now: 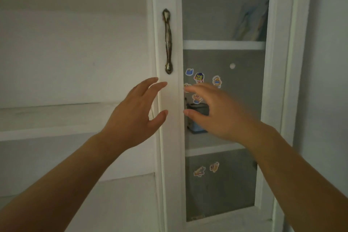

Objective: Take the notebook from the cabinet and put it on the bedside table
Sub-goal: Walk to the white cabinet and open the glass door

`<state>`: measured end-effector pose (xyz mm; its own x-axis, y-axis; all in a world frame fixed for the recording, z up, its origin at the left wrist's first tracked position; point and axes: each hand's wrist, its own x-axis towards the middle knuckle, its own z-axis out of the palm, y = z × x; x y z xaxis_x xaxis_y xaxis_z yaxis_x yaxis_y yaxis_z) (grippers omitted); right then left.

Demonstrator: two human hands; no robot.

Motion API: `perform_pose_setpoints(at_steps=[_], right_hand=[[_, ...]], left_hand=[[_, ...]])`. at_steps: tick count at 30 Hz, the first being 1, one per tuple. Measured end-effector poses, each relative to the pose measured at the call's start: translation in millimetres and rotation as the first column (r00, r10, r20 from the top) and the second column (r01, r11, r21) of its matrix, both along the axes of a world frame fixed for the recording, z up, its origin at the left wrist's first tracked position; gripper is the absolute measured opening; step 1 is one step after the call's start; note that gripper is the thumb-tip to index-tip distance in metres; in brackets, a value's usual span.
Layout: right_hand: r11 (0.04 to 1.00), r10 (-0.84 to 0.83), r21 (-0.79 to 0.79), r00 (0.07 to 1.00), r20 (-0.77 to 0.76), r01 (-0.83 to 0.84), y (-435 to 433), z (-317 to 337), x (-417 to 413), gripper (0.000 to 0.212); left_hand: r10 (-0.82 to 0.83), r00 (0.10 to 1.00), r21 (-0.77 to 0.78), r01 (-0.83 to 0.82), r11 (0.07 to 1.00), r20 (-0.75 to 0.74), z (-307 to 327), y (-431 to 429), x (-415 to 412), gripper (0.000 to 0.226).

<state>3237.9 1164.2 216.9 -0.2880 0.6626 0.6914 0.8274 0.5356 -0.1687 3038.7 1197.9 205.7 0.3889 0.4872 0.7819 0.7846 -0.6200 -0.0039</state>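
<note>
What I take to be the notebook (252,22), a pale, blue-streaked flat thing, stands on the upper shelf (224,45) of the cabinet (288,62). Its long axis is near upright and it leans a little. It sits behind the glass door (170,137), which looks closed. From both hands it lies up and to the right. The right hand (218,113) is the nearer one, raised before the glass with fingers spread and grasping nothing. The left hand (134,118) is likewise released, its fingertips at the door's left stile just below the handle (168,41). My judgement is that the left hand is better placed to pull the door, which must open before either can reach the notebook.
</note>
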Motion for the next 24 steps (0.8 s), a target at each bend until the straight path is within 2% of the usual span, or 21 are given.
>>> perform_pose_setpoints(at_steps=[8, 14, 24], right_hand=[[0.983, -0.018, 0.182, 0.999, -0.039, 0.025, 17.5, 45.4, -18.8, 0.059], [0.976, -0.073, 0.202, 0.995, -0.061, 0.084, 32.0, 62.2, -39.2, 0.068], [0.926, -0.208, 0.289, 0.967, -0.146, 0.242, 54.7, 76.1, -73.9, 0.076]], left_hand=[[-0.094, 0.983, 0.046, 0.088, 0.995, 0.155, 24.9, 31.8, -10.4, 0.067], [-0.226, 0.942, 0.073, 0.215, 0.974, 0.248, 50.7, 65.0, -11.1, 0.07], [-0.444, 0.881, 0.132, 0.427, 0.895, 0.163, 75.4, 116.2, -26.6, 0.065]])
